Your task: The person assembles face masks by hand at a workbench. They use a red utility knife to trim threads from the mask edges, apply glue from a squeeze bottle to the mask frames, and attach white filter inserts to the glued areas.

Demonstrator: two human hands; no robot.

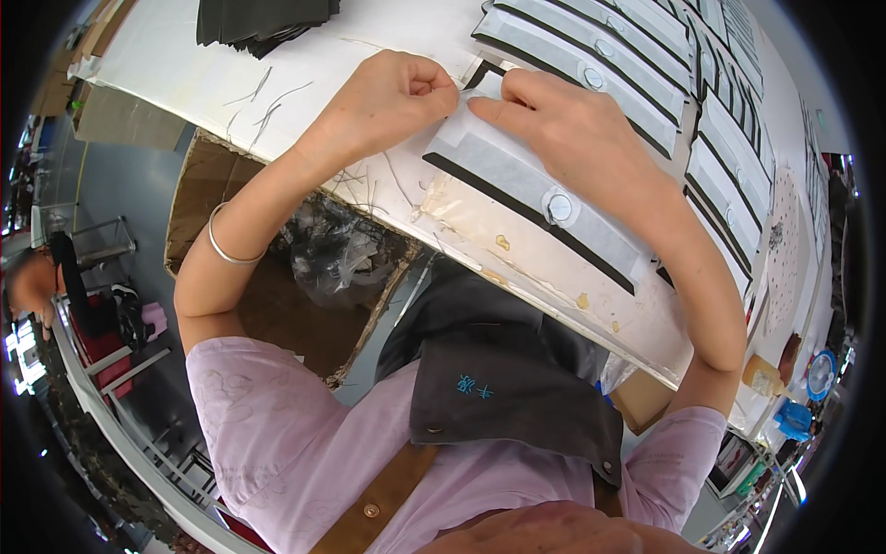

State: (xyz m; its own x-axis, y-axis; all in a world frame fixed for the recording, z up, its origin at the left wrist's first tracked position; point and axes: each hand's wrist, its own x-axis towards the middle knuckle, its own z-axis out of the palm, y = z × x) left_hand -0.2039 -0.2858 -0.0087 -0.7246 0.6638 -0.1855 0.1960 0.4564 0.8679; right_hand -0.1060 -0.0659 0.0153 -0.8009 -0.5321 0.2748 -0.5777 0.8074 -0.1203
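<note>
A flat light-grey panel (517, 180) with black long edges lies slanted at the table's front edge, a round whitish disc (559, 207) on its face. My left hand (401, 100) is closed in a pinch beside the panel's far left end, its fingers curled in. What sits between its fingertips is too small to make out. My right hand (581, 129) lies over the panel, thumb and forefinger bent together at the same end. Both hands' fingertips nearly meet there. Whatever the right fingertips grip is hidden.
Rows of similar black-edged panels (637, 65) cover the table (369, 32) to the right. A stack of black pieces (263, 20) is at the far left. Loose dark threads (268, 109) lie near the edge. Below stands a cardboard box (208, 180) holding clear plastic (337, 249).
</note>
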